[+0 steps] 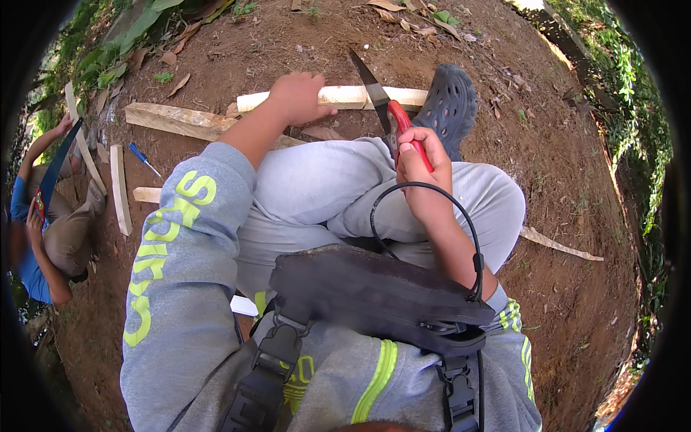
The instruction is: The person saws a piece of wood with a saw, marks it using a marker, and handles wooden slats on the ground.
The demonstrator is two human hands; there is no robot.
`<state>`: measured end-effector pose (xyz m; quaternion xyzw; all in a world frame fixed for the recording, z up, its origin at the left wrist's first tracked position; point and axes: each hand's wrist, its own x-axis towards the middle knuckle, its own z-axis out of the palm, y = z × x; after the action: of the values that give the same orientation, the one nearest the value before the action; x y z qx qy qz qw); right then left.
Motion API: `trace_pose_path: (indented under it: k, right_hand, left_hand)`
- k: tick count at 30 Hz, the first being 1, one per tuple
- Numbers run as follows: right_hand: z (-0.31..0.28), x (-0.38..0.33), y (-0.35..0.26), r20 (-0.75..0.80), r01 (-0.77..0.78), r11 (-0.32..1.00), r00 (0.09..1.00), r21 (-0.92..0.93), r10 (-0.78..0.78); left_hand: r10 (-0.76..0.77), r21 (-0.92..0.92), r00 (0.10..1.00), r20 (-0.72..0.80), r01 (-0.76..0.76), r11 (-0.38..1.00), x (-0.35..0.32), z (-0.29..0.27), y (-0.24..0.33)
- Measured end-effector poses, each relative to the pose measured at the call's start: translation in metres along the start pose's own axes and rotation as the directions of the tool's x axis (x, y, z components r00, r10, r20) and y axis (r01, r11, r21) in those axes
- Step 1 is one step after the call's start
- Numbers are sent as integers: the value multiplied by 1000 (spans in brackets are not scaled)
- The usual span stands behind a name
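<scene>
A black chest pouch (374, 295) on webbing straps hangs closest to the lens, over a grey sweatshirt with yellow-green lettering; a thin black cable (461, 216) loops up from it past the right wrist. Beyond it lie the person's bent knees in grey trousers. The right hand (421, 169) is closed tight around the red handle of a hand saw (381, 101), whose dark blade slants up and away across a pale wooden stick (360, 97). That stick lies crosswise on the bare red soil, just beyond the knees. The left hand (296, 97) is curled over the stick near its left part, pressing it down. A dark grey perforated clog (450, 104) rests against the stick's right end. More split wood (180, 121) lies to the left, near a second person (43, 216) crouched at the frame's left edge.
</scene>
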<state>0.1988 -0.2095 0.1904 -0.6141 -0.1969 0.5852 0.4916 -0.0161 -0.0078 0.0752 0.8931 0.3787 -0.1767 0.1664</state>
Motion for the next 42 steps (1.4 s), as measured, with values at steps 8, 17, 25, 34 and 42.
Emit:
trace_pose_path:
  k: [8, 17, 25, 34, 42]
  right_hand:
    - [3, -7, -7, -34, 37, 971, 999, 235, -30]
    - [8, -13, 8, -40, 40, 992, 999, 116, -35]
    - [4, -27, 11, -45, 72, 990, 997, 122, -67]
    - [26, 25, 30, -112, 161, 975, 977, -155, -179]
    - [9, -13, 17, -43, 53, 995, 998, 83, -49]
  left_hand:
    - [-175, -164, 937, 303, 232, 959, -42, -24, -61]
    - [-608, -469, 724, 327, 683, 560, -45, 14, -111]
    - [-621, -296, 743, 250, 669, 682, -34, 7, -95]
    - [-651, -258, 737, 179, 674, 692, -37, 5, -79]
    - [-652, -237, 717, 246, 697, 677, -35, 4, -82]
